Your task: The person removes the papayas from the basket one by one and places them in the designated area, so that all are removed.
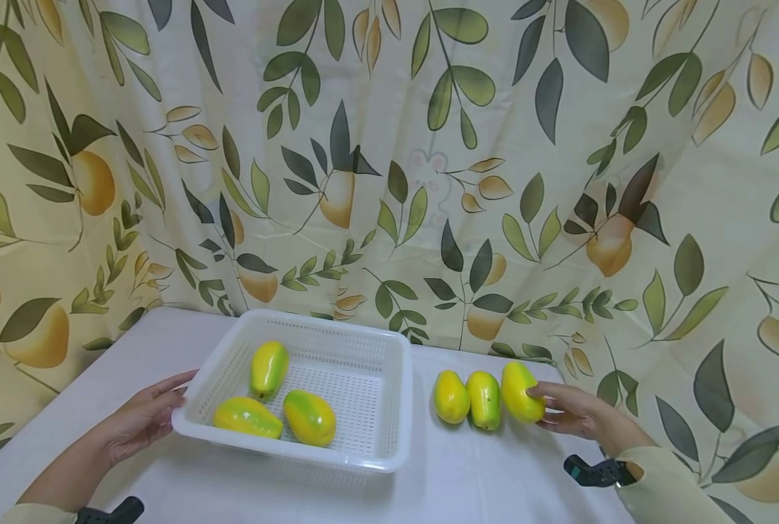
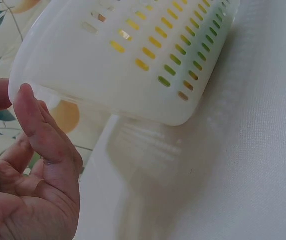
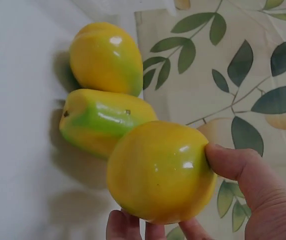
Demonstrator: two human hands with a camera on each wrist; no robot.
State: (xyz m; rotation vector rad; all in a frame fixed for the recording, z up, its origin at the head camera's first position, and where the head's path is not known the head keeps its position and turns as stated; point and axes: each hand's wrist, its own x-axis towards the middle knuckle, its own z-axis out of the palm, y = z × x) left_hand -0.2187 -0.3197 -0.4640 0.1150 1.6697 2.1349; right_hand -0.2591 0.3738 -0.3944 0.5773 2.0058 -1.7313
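Note:
My left hand (image 1: 143,418) pinches the left rim of a white plastic basket (image 1: 399,407) between thumb and fingers. Three yellow-green mangoes lie inside it: one mango (image 1: 269,369) farther back, another mango (image 1: 248,418) along the near wall, a third mango (image 1: 309,418) beside it. To the right of the basket, my right hand (image 1: 573,409) holds a mango (image 3: 160,172), thumb on one side and fingers underneath. Close by, a rounder mango (image 3: 105,57) and a longer mango (image 3: 105,120) rest side by side on the cloth.
A white cloth (image 1: 468,480) covers the table. Behind it hangs a curtain (image 1: 389,145) printed with leaves and fruit, reaching down to the table's back edge. The basket casts a shadow on the cloth below its near side.

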